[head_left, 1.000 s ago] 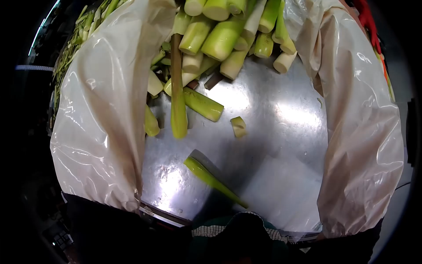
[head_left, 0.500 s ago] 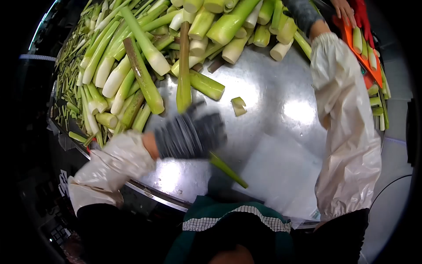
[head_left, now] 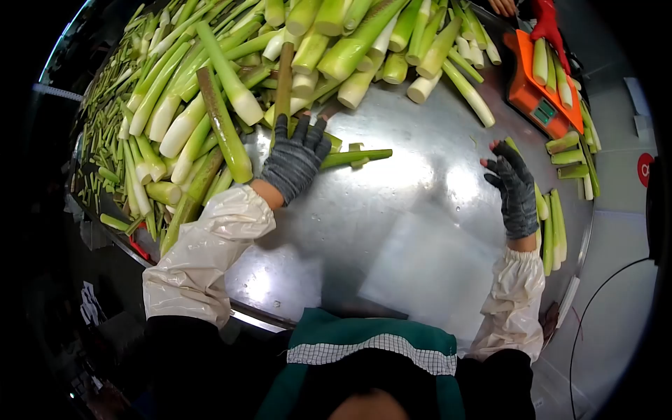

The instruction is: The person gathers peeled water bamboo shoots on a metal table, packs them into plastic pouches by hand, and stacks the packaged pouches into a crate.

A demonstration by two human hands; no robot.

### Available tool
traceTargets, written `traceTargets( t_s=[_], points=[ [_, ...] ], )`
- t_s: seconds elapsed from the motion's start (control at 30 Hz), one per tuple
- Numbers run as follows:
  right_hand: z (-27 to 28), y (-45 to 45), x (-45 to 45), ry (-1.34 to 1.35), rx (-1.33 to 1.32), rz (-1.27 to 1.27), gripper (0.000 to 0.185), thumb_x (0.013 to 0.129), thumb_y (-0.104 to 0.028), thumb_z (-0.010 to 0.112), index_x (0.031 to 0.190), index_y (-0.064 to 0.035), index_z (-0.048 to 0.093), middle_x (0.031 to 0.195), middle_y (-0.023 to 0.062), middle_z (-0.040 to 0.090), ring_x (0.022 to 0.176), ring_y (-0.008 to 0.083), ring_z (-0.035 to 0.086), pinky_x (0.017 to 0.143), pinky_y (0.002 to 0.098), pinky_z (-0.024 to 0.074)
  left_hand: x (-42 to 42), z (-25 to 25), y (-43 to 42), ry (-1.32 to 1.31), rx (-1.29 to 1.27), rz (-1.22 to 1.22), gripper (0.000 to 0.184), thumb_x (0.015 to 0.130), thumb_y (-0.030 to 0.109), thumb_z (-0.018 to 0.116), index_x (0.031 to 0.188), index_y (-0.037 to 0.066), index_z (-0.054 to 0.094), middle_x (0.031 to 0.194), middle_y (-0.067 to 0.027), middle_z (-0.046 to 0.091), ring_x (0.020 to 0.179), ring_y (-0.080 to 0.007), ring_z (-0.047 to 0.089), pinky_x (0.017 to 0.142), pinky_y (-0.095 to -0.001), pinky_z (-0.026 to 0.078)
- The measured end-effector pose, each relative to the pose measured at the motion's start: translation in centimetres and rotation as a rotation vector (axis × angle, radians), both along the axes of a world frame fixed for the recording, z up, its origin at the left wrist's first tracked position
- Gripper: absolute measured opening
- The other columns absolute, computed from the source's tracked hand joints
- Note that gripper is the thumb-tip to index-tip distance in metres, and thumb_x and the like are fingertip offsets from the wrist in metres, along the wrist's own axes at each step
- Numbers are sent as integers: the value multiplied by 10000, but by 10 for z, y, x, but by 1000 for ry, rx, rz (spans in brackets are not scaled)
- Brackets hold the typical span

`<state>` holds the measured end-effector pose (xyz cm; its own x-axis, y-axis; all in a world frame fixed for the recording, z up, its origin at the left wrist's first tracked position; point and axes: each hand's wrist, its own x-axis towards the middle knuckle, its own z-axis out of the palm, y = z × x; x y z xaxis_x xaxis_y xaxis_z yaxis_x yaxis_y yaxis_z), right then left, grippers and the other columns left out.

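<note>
My left hand (head_left: 297, 157), in a grey fingerless glove, lies with spread fingers over the near end of a brownish stalk (head_left: 283, 84) at the pile's edge. A slim green stalk (head_left: 367, 155) sticks out to the right from beside that hand, crossing a short cut piece (head_left: 358, 148). The pile (head_left: 238, 98) is of thick green-and-white stalks that look like water bamboo shoots. My right hand (head_left: 514, 189), gloved alike, hovers at the table's right with fingers bent and apart and nothing visible in them. Beside it lie several slender shoots (head_left: 556, 234).
At the far right an orange scale (head_left: 521, 87) carries several shoots (head_left: 553, 73), touched by another person's red-gloved hand (head_left: 547, 31). More shoots (head_left: 579, 162) lie beside it. A clear plastic sheet (head_left: 427, 269) lies on the metal table (head_left: 350, 224) near its front edge.
My left hand has moved away from my body to the pile, and the slim green stalk lies farther off too. My right hand has drawn back from beside the scale, uncovering shoots on the right.
</note>
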<state>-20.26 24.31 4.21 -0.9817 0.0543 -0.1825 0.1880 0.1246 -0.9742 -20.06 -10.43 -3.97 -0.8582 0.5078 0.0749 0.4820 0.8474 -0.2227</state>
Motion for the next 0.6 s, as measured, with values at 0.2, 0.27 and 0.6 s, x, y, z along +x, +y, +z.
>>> traceTargets(
  t_s=[0.2, 0.27, 0.6],
  points=[
    [-16, 51, 67, -57, 1, -183, 363, 804, -275, 514, 1067, -26, 487, 1003, 52, 521, 825, 141, 548, 666, 227, 429, -16, 32, 13, -363, -115, 287, 616, 610, 147, 629, 1169, 221, 383, 1248, -45, 346, 1181, -241, 279, 840, -670, 157],
    [-23, 67, 91, -95, -6, -235, 345, 807, -263, 512, 1055, -25, 494, 992, 56, 526, 807, 137, 550, 652, 221, 432, -18, 38, 11, -450, -112, 314, 612, 599, 206, 643, 1157, 231, 393, 1266, -38, 324, 1189, -238, 259, 816, -677, 199],
    [-44, 55, 170, -125, -75, -284, 345, 786, -261, 539, 1016, -5, 508, 955, 85, 556, 783, 145, 565, 659, 215, 431, 1, 29, -18, -299, -35, 190, 450, 570, 268, 635, 999, 184, 530, 1078, -54, 478, 1061, -229, 401, 793, -529, 324]
  ],
)
